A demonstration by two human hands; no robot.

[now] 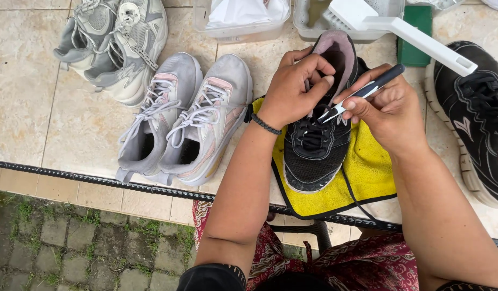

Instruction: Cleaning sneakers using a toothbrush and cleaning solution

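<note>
Pale stone tiles form the work surface (33, 97), a low ledge ending at a dark ribbed strip (71, 175) along its near edge; below that edge lie mossy paving blocks (60, 237).

At the centre of the grip stands a black sneaker (313, 156), toe toward the person, resting on a yellow cloth (367, 172) with black binding that overhangs the ledge's near edge. The left hand (297, 86) is closed on the shoe's tongue and collar, fingers curled over the opening and thumb pressing from the side; a dark bead bracelet (266, 125) circles its wrist. The right hand (389, 110) pinches a slim black-handled tool (367, 89) between thumb and fingers, its pale tip touching the laces just below the left fingertips. One lace (352, 194) trails off the shoe across the cloth.

Left of the grip, a grey and pink pair of sneakers (184, 124) sits close to the cloth's edge, with a grey pair (114, 48) beyond. Right of it, the matching black sneaker (475, 118) lies just beside the right forearm. Beyond the hands, two clear plastic tubs (243, 21) stand near the shoe's heel, a white brush (400, 29) propped across one, its handle reaching over the right hand. Open tile remains only at far left.
</note>
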